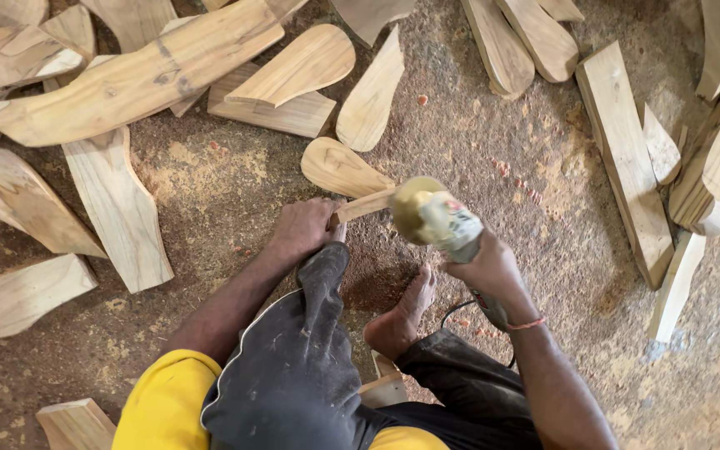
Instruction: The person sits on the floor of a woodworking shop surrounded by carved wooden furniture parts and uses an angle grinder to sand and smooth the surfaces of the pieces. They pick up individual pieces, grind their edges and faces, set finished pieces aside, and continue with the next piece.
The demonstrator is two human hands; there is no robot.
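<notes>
While we crouch on the sawdust floor (210, 192), our left hand (303, 227) is closed around the narrow handle of a paddle-shaped wooden blank (345, 171), pinning it near the ground just ahead of our knee. Our right hand (487, 268) is wrapped tight round the body of an angle grinder (437, 218), its disc meeting the blank's handle end. A bare foot (402, 312) sits just below the tool, a cord trailing behind it. We judge shaping of this 1 piece to be mid-way: the blade looks smooth, the handle is under the disc now. Beyond it, several similar paddle blanks (297, 68) lie scattered; we can't tell which are finished. Farther out, long rough planks (127, 83) at top left and straight boards (627, 158) at right look uncut, so much stock seems left.
</notes>
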